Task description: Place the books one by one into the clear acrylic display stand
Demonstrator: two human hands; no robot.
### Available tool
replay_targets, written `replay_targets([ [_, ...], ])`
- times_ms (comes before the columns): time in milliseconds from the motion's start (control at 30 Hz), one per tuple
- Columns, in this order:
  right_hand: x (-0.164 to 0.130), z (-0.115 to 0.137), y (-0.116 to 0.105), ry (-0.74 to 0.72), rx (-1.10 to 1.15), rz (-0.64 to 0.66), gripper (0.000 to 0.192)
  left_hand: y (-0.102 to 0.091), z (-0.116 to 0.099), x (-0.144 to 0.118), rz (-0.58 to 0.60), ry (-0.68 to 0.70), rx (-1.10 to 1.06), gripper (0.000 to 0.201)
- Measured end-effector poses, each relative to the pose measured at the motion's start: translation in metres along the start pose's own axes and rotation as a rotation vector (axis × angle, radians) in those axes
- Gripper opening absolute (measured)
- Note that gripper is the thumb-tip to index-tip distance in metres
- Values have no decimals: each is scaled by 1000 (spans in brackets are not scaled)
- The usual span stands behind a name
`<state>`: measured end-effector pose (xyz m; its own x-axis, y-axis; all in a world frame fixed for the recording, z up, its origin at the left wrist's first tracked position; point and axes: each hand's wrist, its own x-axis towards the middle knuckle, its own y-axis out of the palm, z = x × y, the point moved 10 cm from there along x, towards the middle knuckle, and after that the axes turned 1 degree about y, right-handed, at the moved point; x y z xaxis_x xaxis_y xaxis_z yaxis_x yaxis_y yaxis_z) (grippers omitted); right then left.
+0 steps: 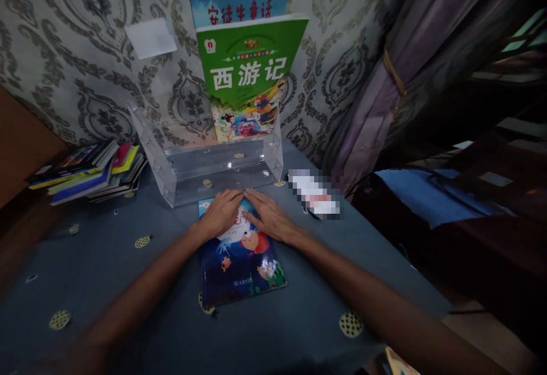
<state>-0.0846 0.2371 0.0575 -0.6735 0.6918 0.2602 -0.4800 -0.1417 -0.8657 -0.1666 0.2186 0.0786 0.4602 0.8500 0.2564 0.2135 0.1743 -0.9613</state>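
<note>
Head view: blue book (239, 269) on table (171, 318), just in front of clear rack (160, 164). Left hand (223, 214) and right hand (269, 215) laid flat on its upper part, not pinching. Imo press evenly, glossy surface probably slides if one side pushes harder.

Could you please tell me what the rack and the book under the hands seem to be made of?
Rack: probably glossy plastic, being see-through with bright glints, though glass is possible. Book: likely paper, slightly glossy; the printed cover shows faint sheen.
</note>
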Motion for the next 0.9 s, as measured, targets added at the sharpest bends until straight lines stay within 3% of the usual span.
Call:
replay_targets([
  [367, 0, -7, 0, -38, 61, 4, 59, -7, -2, 7, 40, -5, 53, 37],
  [667, -33, 2, -5, -67, 33, 39, 56, 8, -6, 6, 132, 77, 57, 55],
  [900, -35, 6, -6, -58, 18, 67, 56, 5, -11, 15, 126, 63, 32, 47],
])
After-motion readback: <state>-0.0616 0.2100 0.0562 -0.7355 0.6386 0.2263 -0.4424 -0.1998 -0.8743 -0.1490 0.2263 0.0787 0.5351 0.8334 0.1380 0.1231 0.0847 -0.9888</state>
